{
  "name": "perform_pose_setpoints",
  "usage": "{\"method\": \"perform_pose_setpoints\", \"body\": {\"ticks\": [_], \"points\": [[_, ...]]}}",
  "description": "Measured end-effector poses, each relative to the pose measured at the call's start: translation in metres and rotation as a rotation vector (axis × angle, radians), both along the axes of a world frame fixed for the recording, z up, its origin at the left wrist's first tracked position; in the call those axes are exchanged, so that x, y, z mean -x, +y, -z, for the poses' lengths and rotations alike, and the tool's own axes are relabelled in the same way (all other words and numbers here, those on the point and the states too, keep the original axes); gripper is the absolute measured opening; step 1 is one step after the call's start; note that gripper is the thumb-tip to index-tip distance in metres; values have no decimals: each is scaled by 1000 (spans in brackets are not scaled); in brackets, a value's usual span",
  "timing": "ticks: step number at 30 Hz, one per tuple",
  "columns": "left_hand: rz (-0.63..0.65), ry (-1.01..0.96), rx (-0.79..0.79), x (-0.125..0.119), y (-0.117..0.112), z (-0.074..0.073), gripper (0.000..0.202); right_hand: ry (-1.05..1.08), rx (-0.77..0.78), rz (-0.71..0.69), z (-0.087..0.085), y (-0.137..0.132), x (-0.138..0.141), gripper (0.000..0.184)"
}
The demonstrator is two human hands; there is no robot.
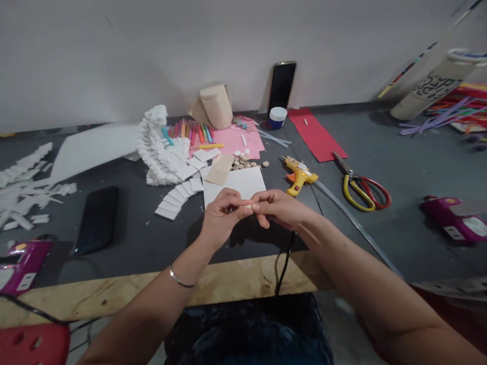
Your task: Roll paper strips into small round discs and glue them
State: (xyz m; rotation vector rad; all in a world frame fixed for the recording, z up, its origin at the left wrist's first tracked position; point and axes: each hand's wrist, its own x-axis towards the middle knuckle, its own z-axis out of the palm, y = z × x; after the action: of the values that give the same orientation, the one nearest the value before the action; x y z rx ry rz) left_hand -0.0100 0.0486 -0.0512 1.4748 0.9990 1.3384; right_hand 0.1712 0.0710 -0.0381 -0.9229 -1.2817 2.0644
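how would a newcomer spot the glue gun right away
On the dark tabletop, find the right hand. Just beyond it, left of the scissors, lies the yellow glue gun. Its orange trigger and long clear stick trailing from its back set it apart.

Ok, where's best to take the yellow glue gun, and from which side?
Probably by the handle, coming from the near side: the yellow glue gun lies on the table with that handle angled back toward the right hand, while its nozzle points away to the left.
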Motion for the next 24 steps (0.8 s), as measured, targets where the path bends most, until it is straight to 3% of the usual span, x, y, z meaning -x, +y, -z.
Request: {"method": "perform_pose_setpoints", "body": {"ticks": [2, 6, 10, 18, 24], "points": [[20, 134, -113, 3, 1, -1, 15, -50, -38, 24, -2, 0, -1, 30], [66, 602, -339, 8, 0, -3, 9, -268, -205, 57, -1, -1, -1, 23], [69, 864, -388, 8, -2, -3, 7, -482, -360, 99, 3, -4, 3, 22], [-92, 504, -262, 6, -4, -12, 7, -189, -195, 77, -3, 0, 1, 32], [-167, 387, -303, 2, -6, -10, 8, -104, -146, 84, -3, 1, 0, 36]]}}
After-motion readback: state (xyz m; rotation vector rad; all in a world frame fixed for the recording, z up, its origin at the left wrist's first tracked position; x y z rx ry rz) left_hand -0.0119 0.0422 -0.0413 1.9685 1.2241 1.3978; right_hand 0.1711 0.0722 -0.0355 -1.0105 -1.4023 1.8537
